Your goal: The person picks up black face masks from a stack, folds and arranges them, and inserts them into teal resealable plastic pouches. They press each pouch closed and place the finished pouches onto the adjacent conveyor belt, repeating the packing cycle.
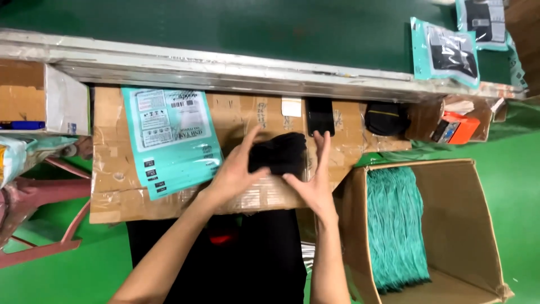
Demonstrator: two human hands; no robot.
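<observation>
A folded black cloth item [279, 153] lies on a taped cardboard work surface [112, 186]. My left hand [236, 169] grips its left side with fingers spread over the top. Along its right edge my right hand [316, 174] presses, fingers pointing up. A teal printed plastic bag [171, 138] lies flat just left of my left hand.
A green conveyor belt [225, 25] with a metal edge runs along the top, carrying filled teal bags [447, 50]. A cardboard box [467, 225] at right holds a stack of teal bags [394, 225]. A black phone [320, 115], another black bundle [385, 118] and an orange device [455, 128] sit behind.
</observation>
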